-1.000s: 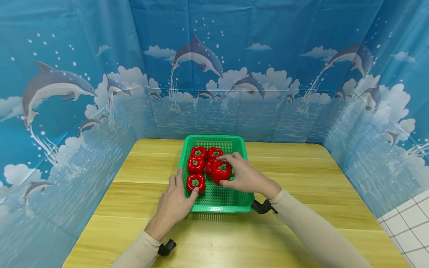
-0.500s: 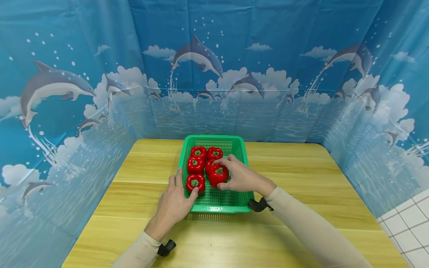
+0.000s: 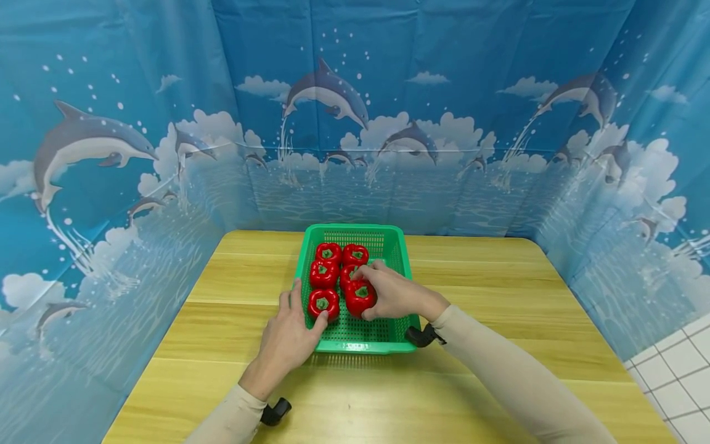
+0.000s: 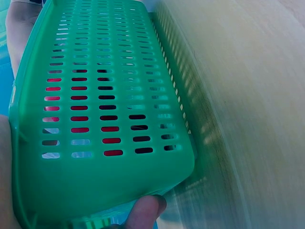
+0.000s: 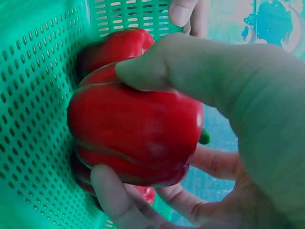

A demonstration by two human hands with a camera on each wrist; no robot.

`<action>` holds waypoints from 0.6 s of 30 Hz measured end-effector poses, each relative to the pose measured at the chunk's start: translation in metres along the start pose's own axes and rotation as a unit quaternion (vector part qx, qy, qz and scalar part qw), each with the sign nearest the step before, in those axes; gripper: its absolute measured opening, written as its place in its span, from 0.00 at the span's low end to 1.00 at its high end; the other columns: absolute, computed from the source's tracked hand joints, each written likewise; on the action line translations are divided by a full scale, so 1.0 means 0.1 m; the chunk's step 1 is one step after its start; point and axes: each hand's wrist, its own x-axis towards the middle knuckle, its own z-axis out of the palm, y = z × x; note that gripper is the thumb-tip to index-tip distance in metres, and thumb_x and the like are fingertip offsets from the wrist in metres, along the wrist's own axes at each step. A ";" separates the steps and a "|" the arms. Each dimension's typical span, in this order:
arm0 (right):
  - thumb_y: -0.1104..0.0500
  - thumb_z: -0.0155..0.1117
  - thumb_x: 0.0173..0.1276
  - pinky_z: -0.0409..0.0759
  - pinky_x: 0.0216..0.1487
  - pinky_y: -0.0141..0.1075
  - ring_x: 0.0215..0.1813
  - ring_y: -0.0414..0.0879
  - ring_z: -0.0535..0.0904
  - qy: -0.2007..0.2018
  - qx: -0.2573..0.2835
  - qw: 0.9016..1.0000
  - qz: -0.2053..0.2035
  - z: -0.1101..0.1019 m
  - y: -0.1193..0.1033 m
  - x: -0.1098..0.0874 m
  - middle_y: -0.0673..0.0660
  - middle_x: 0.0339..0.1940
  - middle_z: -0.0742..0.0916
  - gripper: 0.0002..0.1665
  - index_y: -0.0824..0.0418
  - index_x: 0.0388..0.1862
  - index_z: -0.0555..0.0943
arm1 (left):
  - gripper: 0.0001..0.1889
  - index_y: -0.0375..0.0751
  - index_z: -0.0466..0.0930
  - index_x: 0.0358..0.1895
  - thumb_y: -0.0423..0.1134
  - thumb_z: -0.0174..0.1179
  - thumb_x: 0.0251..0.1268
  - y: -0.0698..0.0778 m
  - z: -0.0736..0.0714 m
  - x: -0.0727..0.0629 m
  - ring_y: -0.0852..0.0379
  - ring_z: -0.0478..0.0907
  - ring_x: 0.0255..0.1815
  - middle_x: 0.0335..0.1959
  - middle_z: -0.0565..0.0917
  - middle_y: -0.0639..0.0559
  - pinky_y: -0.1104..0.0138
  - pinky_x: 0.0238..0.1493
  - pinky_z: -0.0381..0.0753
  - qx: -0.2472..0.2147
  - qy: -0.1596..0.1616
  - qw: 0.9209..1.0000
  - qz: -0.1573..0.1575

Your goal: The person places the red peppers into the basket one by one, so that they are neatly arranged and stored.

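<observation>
A green perforated plastic basket [image 3: 355, 348] holds several glossy red bell peppers with green stems. My right hand [image 3: 398, 292] grips one bell pepper [image 3: 359, 302], stem up, inside the basket's front half. In the right wrist view, thumb and fingers lie around that pepper [image 5: 136, 126], close over the basket floor; whether it touches the floor I cannot tell. Just behind it is another pepper [image 3: 347, 275], partly covered by my fingers. My left hand [image 3: 291, 336] holds the basket's front left corner, its thumb beside the front left pepper [image 3: 323, 303]. A fingertip [image 4: 145, 210] shows below the basket wall.
More bell peppers [image 3: 324, 274] stand in the left column and at the back of the basket. The basket rests on a wooden table [image 3: 477, 277]. Blue dolphin-print curtains [image 3: 455, 197] surround it, and white tiles [image 3: 679, 364] show at right.
My right hand has moved the held pepper left, then lower toward the basket's front, beside the front left pepper. The left hand keeps its place on the basket.
</observation>
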 end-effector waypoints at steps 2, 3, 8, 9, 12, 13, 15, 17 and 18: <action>0.54 0.90 0.68 0.89 0.56 0.44 0.58 0.48 0.80 -0.003 -0.002 1.000 0.005 0.01 -0.01 0.01 0.63 0.67 0.83 0.43 0.59 0.78 0.80 | 0.54 0.34 0.46 0.98 0.59 0.64 0.87 0.00 0.00 0.00 0.50 0.73 0.19 0.84 0.71 0.26 0.62 0.21 0.74 0.000 0.000 1.000 0.000; 0.55 0.90 0.67 0.89 0.55 0.44 0.57 0.48 0.80 -0.005 -0.003 1.000 0.008 0.01 -0.01 0.01 0.62 0.66 0.83 0.43 0.58 0.78 0.81 | 0.54 0.34 0.45 0.98 0.59 0.64 0.87 0.00 0.01 0.00 0.51 0.73 0.19 0.84 0.71 0.26 0.63 0.21 0.74 0.001 0.000 1.000 -0.001; 0.54 0.92 0.66 0.86 0.49 0.43 0.53 0.48 0.79 -0.012 -0.007 1.000 0.024 0.02 -0.03 0.01 0.60 0.63 0.83 0.43 0.54 0.77 0.81 | 0.55 0.34 0.45 0.98 0.60 0.65 0.87 0.01 0.01 0.01 0.51 0.72 0.18 0.84 0.71 0.26 0.63 0.20 0.74 0.001 0.000 1.000 -0.002; 0.54 0.92 0.66 0.86 0.49 0.43 0.53 0.48 0.79 -0.013 -0.009 1.000 0.026 0.03 -0.04 0.01 0.60 0.63 0.83 0.43 0.54 0.77 0.81 | 0.55 0.34 0.45 0.98 0.60 0.65 0.86 0.01 0.01 0.01 0.50 0.72 0.18 0.84 0.70 0.26 0.63 0.20 0.74 0.001 -0.001 1.000 -0.003; 0.53 0.93 0.66 0.86 0.50 0.45 0.54 0.48 0.80 -0.014 -0.019 0.999 0.033 0.03 -0.05 0.02 0.59 0.63 0.84 0.43 0.52 0.76 0.81 | 0.56 0.34 0.45 0.98 0.61 0.65 0.86 0.02 0.00 0.01 0.51 0.72 0.17 0.84 0.71 0.26 0.63 0.20 0.73 0.002 -0.002 1.000 -0.004; 0.52 0.93 0.65 0.86 0.50 0.45 0.54 0.48 0.80 -0.015 -0.021 0.999 0.035 0.03 -0.06 0.02 0.59 0.63 0.85 0.43 0.52 0.76 0.81 | 0.56 0.34 0.45 0.98 0.61 0.65 0.86 0.02 0.00 0.01 0.50 0.72 0.17 0.85 0.70 0.26 0.63 0.20 0.73 0.002 -0.003 1.000 -0.005; 0.52 0.94 0.65 0.87 0.50 0.45 0.54 0.48 0.79 -0.018 -0.026 0.999 0.040 0.04 -0.07 0.03 0.58 0.62 0.85 0.44 0.51 0.75 0.81 | 0.56 0.35 0.45 0.98 0.61 0.66 0.86 -0.02 0.02 0.02 0.49 0.72 0.17 0.84 0.71 0.26 0.61 0.19 0.74 -0.009 0.004 1.000 -0.001; 0.52 0.95 0.64 0.86 0.50 0.45 0.53 0.48 0.79 -0.019 -0.028 0.998 0.044 0.05 -0.08 0.04 0.58 0.60 0.85 0.44 0.52 0.75 0.81 | 0.55 0.36 0.45 0.98 0.63 0.63 0.86 -0.12 0.11 0.05 0.50 0.71 0.16 0.82 0.72 0.24 0.60 0.18 0.73 -0.009 0.020 1.000 0.015; 0.52 0.95 0.64 0.86 0.50 0.44 0.53 0.48 0.78 -0.020 -0.027 0.998 0.047 0.06 -0.08 0.04 0.58 0.59 0.85 0.44 0.52 0.75 0.81 | 0.56 0.38 0.44 0.99 0.66 0.62 0.86 -0.16 0.15 0.06 0.50 0.71 0.16 0.82 0.72 0.24 0.59 0.18 0.73 -0.014 0.027 0.999 0.020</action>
